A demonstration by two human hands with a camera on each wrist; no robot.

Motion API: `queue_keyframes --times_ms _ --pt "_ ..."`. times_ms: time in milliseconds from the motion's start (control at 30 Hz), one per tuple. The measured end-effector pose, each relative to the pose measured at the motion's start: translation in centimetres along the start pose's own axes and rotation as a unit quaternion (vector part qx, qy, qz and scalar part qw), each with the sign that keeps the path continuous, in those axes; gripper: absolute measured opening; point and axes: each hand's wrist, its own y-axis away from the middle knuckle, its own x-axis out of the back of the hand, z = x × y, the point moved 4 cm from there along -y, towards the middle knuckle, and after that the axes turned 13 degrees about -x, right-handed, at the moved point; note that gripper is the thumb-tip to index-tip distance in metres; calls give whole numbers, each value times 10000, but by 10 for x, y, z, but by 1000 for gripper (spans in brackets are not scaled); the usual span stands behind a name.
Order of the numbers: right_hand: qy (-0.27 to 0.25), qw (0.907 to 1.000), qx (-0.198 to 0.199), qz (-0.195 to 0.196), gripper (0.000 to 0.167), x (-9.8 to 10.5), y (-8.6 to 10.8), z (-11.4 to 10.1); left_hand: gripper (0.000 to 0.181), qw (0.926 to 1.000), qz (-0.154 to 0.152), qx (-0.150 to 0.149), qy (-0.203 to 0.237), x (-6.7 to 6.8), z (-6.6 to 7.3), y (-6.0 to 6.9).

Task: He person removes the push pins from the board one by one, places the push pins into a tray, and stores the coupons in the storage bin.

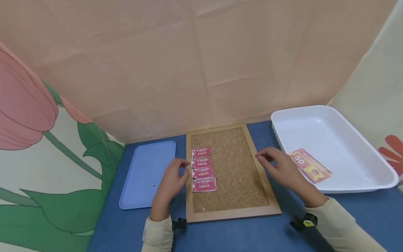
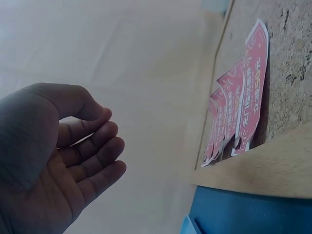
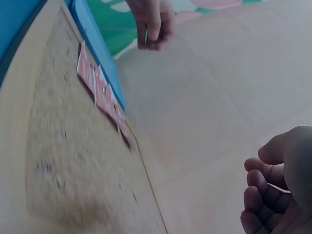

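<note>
A wood-framed cork board [image 1: 239, 168] lies on the blue table, with several pink coupons [image 1: 204, 184] in a column along its left side. Small pin heads show at the coupons' left ends in the left wrist view, where the nearest coupon [image 2: 253, 83] stands off the cork. My left hand [image 1: 171, 180] hovers by the board's left edge, fingers loosely bent and nothing visible in them. Over the right edge of the frame hangs my right hand [image 1: 281, 168], also relaxed, its fingers [image 3: 261, 195] bent and empty.
Left of the board lies a blue tray [image 1: 146, 168] with a tiny light object [image 1: 153, 184] in it. A large white tray [image 1: 343, 150] stands at the right, holding pink and yellow coupons [image 1: 311, 166]. A covered wall [image 1: 157, 70] rises behind the table.
</note>
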Motion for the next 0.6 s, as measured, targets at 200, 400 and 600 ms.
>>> queue_keyframes --times_ms 200,400,600 --pt "-275 9993 -126 -228 11 -19 -4 -17 19 9996 -190 -36 204 -4 3 2" --pt "-645 9970 -265 -340 10 -40 -6 -31 21 9980 -553 201 237 -13 -1 1" --pt "-897 9916 -602 -704 11 -70 -7 -37 17 9937 -1058 308 207 -23 -8 3"
